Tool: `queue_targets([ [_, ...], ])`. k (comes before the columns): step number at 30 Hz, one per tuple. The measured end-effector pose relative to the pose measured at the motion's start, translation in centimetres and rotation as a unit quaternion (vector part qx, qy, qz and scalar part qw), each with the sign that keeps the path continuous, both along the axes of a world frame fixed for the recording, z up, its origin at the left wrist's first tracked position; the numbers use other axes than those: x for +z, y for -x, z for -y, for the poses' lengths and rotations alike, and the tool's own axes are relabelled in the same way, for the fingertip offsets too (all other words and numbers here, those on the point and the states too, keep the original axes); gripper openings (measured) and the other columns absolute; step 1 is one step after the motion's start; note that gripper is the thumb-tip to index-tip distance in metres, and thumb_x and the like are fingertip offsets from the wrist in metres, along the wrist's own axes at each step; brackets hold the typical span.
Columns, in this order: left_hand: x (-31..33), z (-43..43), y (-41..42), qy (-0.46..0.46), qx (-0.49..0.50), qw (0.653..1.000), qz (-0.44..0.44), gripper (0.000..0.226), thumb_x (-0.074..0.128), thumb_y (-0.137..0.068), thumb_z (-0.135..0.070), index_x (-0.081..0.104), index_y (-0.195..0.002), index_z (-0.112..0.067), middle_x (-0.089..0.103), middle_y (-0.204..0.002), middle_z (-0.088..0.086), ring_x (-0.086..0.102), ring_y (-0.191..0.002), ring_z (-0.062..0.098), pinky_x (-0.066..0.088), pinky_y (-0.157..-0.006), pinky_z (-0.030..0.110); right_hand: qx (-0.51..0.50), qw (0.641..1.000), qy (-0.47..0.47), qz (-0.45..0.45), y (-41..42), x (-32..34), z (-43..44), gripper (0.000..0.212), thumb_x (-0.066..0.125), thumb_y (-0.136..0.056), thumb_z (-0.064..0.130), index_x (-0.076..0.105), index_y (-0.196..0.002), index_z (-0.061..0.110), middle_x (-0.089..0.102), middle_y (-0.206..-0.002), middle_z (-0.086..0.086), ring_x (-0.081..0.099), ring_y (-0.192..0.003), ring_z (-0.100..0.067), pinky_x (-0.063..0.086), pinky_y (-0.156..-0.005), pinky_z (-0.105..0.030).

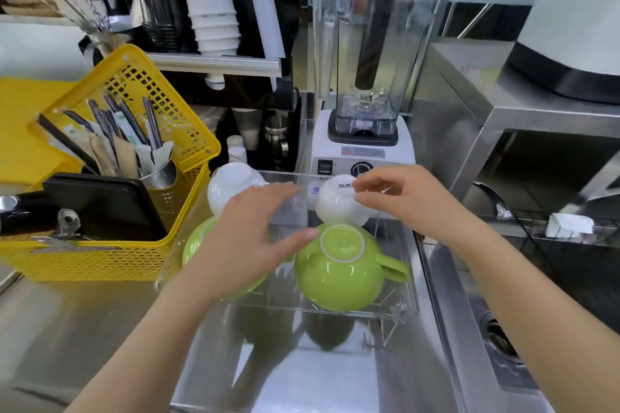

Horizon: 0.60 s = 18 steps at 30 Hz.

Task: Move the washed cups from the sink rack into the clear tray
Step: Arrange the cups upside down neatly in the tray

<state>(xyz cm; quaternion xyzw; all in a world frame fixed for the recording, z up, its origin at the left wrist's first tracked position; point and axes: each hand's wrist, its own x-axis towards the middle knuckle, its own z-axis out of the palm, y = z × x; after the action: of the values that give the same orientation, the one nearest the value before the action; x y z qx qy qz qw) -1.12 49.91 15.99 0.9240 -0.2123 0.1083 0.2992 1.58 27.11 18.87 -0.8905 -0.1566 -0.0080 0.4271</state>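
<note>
The clear tray [412, 292] stands on the steel counter and holds several upside-down cups. One green cup [335, 278] with a handle is at the front right. Another green cup [196, 241] at the front left is mostly hidden under my left hand [248, 238], which hovers over it with fingers spread and holds nothing. Two white cups are at the back, one [231, 184] on the left and one [335, 204] on the right. My right hand [409, 201] pinches the base of the right white cup with thumb and fingertips.
A yellow basket [134, 258] with cutlery and a black tray sits close to the left. A blender [365, 131] stands right behind the tray. To the right is the sink [500, 342], with a wire rack [536, 231] holding a white block.
</note>
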Motion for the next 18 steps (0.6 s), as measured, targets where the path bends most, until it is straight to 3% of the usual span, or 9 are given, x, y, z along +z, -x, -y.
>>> queue_targets([
  [3, -1.2, 1.7, 0.6, -0.010, -0.057, 0.998, -0.015, 0.086, 0.041, -0.063, -0.081, 0.047, -0.130, -0.027, 0.047, -0.126, -0.019, 0.040, -0.118, 0.001, 0.027, -0.106, 0.028, 0.014, 0.999, -0.008, -0.031, 2.0, -1.0, 1.9, 0.011, 0.073, -0.074, 0.014, 0.071, -0.076, 0.025, 0.070, -0.080, 0.003, 0.056, -0.064, 0.003, 0.043, -0.065, -0.009],
  [6, -2.3, 2.6, 0.5, -0.039, -0.070, 0.997, -0.023, 0.076, 0.043, -0.067, -0.076, 0.049, -0.128, -0.031, 0.053, -0.132, -0.012, 0.046, -0.121, 0.008, 0.032, -0.107, 0.043, 0.020, 0.999, 0.007, -0.041, 3.6, -2.0, 3.3, 0.010, 0.078, -0.068, 0.014, 0.074, -0.077, 0.017, 0.070, -0.082, -0.005, 0.058, -0.068, -0.006, 0.044, -0.066, -0.015],
  [8, -2.4, 2.7, 0.5, -0.033, -0.071, 0.997, -0.029, 0.069, 0.045, -0.069, -0.072, 0.051, -0.125, -0.032, 0.055, -0.129, -0.013, 0.047, -0.120, 0.007, 0.032, -0.107, 0.045, 0.017, 0.998, 0.030, -0.048, 4.1, -2.5, 4.0, 0.018, 0.081, -0.065, 0.018, 0.074, -0.082, 0.016, 0.070, -0.085, 0.000, 0.060, -0.078, -0.011, 0.045, -0.075, -0.024],
  [11, -2.3, 2.8, 0.5, -0.009, -0.078, 0.996, -0.036, 0.067, 0.045, -0.070, -0.073, 0.054, -0.122, -0.032, 0.057, -0.123, -0.017, 0.051, -0.115, 0.006, 0.037, -0.104, 0.045, 0.015, 0.997, 0.032, -0.065, 4.7, -2.9, 4.4, 0.022, 0.081, -0.065, 0.017, 0.073, -0.085, 0.020, 0.066, -0.085, 0.009, 0.058, -0.084, -0.008, 0.042, -0.077, -0.020],
  [14, -2.3, 2.9, 0.4, 0.011, -0.074, 0.996, -0.045, 0.069, 0.044, -0.067, -0.077, 0.055, -0.119, -0.034, 0.057, -0.117, -0.020, 0.052, -0.112, 0.006, 0.041, -0.099, 0.046, 0.018, 0.998, 0.017, -0.059, 4.9, -3.1, 4.4, 0.021, 0.078, -0.069, 0.011, 0.071, -0.083, 0.025, 0.064, -0.084, 0.013, 0.057, -0.081, -0.005, 0.042, -0.076, -0.020],
  [18, -2.4, 2.9, 0.4, 0.024, -0.063, 0.996, -0.058, 0.066, 0.049, -0.066, -0.074, 0.055, -0.119, -0.035, 0.058, -0.117, -0.017, 0.053, -0.111, 0.008, 0.043, -0.097, 0.045, 0.024, 0.998, -0.007, -0.060, 5.0, -3.8, 4.5, 0.017, 0.075, -0.071, 0.005, 0.074, -0.087, 0.012, 0.065, -0.083, 0.008, 0.054, -0.073, -0.003, 0.043, -0.071, -0.020],
])
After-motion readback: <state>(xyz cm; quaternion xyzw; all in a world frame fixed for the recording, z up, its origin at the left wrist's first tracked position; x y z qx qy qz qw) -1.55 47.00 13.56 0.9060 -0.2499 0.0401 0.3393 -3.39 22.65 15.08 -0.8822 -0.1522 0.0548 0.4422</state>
